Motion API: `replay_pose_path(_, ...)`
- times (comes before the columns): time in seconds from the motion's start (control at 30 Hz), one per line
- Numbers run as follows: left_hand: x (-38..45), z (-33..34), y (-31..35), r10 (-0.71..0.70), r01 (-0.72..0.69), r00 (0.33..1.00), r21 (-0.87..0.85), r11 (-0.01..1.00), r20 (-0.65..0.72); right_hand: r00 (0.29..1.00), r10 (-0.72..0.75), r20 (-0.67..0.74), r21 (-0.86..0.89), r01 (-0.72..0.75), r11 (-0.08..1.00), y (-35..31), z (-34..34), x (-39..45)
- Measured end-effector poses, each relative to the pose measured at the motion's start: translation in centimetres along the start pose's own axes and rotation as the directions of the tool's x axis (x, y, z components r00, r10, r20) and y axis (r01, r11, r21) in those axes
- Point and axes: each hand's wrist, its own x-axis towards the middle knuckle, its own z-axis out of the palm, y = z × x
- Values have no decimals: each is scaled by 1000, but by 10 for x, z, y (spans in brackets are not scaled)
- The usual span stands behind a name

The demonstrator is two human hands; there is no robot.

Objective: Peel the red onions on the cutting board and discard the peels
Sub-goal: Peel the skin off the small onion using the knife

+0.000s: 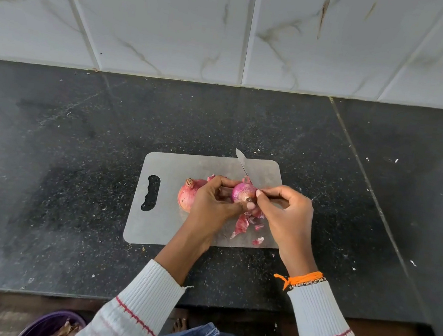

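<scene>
My left hand point(214, 201) grips a partly peeled red onion point(243, 192) above the grey cutting board point(169, 166). My right hand point(285, 211) pinches at the onion's right side with thumb and forefinger. A knife blade point(241, 160) sticks out behind the onion toward the wall; its handle is hidden, so I cannot tell how it is held. A second, unpeeled red onion point(188, 194) lies on the board just left of my left hand. Loose purple peels point(243, 225) lie on the board below the hands.
The board lies on a dark speckled stone counter point(71, 175) backed by a white marble-tiled wall point(234, 27). A purple bin point(50, 326) with peels in it stands on the floor at lower left, below the counter edge.
</scene>
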Motion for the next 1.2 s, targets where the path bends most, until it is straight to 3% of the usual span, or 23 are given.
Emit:
replay_pose_path(0.37, 4, -4, -2, 58, -56, 998, 151, 987, -9, 998, -21, 62, 79, 16, 997, 1, -3, 3)
replay_pose_path(0.5, 4, -4, -2, 47, -46, 999, 128, 991, -11, 994, -88, 59, 27, 87, 996, 1, -3, 4)
replay_pose_path(0.83, 2, -6, -4, -37, 33, 998, 65, 997, 56, 1000, -6, -1, -46, 6, 999, 12, -2, 9)
replay_pose_path(1.0, 1, -6, 1, -109, 120, 987, -90, 989, 116, 1000, -15, -19, -126, 12, 992, 17, -7, 8)
replay_pose_path(1.2, 3, -5, 10, -217, 252, 967, -357, 899, 136, 998, -54, 14, -185, 56, 981, 21, -5, 7)
